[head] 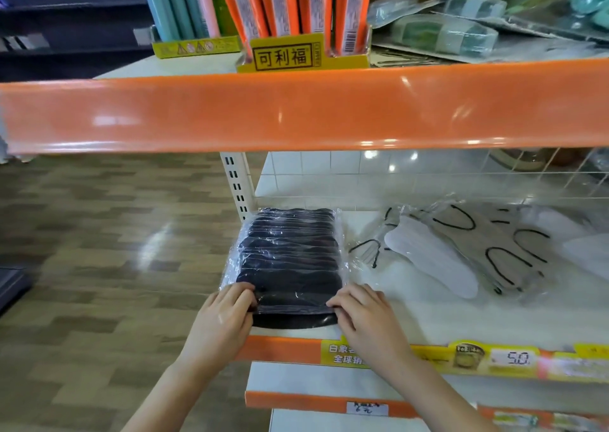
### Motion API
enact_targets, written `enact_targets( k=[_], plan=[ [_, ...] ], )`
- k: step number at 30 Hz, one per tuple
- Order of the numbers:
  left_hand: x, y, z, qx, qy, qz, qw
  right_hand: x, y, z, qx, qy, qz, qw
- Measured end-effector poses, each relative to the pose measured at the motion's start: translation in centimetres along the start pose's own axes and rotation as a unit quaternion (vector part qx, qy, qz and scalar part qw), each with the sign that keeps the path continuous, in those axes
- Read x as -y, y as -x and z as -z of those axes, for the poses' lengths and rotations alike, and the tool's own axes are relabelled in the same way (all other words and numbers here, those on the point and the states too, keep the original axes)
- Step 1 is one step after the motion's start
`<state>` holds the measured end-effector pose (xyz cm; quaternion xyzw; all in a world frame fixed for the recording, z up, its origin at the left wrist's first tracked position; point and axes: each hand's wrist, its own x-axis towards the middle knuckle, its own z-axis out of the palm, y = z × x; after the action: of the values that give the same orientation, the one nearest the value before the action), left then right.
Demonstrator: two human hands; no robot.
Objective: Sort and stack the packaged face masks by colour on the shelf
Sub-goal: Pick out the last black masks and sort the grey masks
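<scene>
Both hands — left (224,313), right (365,313) — are gripping the black masks (290,260); they are being held on the shelf (461,319).

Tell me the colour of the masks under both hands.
Black masks, in clear wrap; head view.

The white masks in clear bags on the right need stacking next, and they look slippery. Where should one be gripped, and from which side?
A judgement: take the nearest white mask pack by its near edge, coming from the open shelf front, thumb on top and fingers under. It lies flat, loose, overlapping the other packs, so a top grab would likely slip on the film. The left hand and right hand grip the black mask stack that way.
</scene>
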<state>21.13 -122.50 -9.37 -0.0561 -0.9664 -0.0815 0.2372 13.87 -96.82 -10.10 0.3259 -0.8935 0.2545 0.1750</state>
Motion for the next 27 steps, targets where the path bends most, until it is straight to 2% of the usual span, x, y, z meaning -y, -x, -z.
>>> enact_targets(
  k=[10,17,27],
  plan=[
    [0.3,0.5,-0.1,0.033,-0.002,0.004,0.999,0.0,0.4,-0.1,-0.009,0.022,0.062,0.998],
    [-0.6,1.0,0.2,0.007,0.005,0.008,1.0,0.2,0.7,0.0,-0.005,0.026,0.073,0.997],
    [-3.5,1.4,-1.4,0.017,-0.014,0.036,0.999,0.1,0.8,-0.2,0.019,0.03,0.068,0.997]
  ],
)
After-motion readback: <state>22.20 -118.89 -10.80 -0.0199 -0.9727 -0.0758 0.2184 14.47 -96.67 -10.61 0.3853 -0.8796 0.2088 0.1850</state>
